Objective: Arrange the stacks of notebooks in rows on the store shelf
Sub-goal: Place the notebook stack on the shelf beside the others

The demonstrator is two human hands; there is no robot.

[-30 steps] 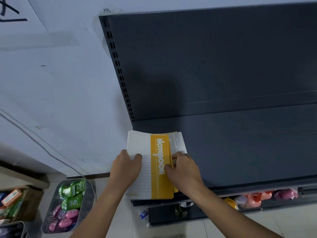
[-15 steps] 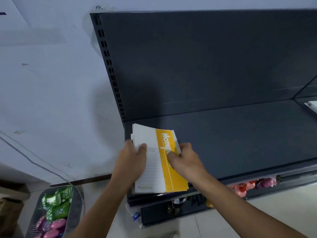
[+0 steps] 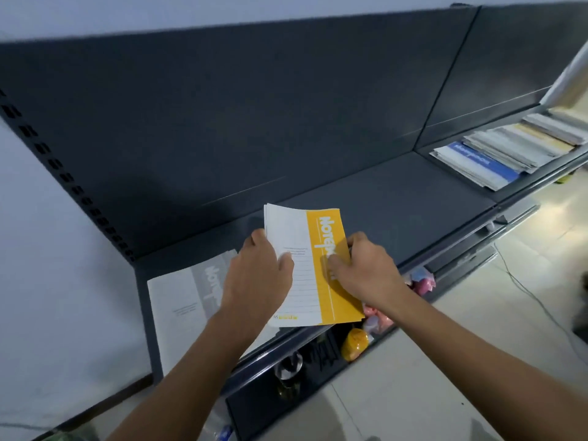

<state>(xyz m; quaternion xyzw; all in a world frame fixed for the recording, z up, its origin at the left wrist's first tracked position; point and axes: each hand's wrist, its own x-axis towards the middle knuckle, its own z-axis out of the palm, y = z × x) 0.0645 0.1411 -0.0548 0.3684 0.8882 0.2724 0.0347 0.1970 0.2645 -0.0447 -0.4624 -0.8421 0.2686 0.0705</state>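
**Both hands on a yellow notebook stack over the dark shelf**

Head view: a dark grey metal shelf runs from near left to far right, backed by a matching back panel. A slotted upright stands at the panel's left end against a pale wall.

The yellow notebook stack sits over the shelf's front part, right of its left end. Its near edge juts past the shelf lip. Whether its underside touches the shelf cannot be told.

The left hand grips the stack's left edge. Its thumb lies on the white part of the cover and its other fingers are hidden beneath. The right hand holds the right edge, fingers curled and pressed together on the yellow band. Its thumb cannot be seen.

Just left of the stack, a grey notebook lies flat in the shelf's near left corner, partly under the left forearm.

Far right, on the adjoining shelf section, fanned notebooks lie overlapping in a row, a blue cover nearest.

Below the shelf lip, a lower tier holds a yellow object and pink packets, too blurred to name closer. A pale tiled floor spreads to the right, with a thin cable lying across it.
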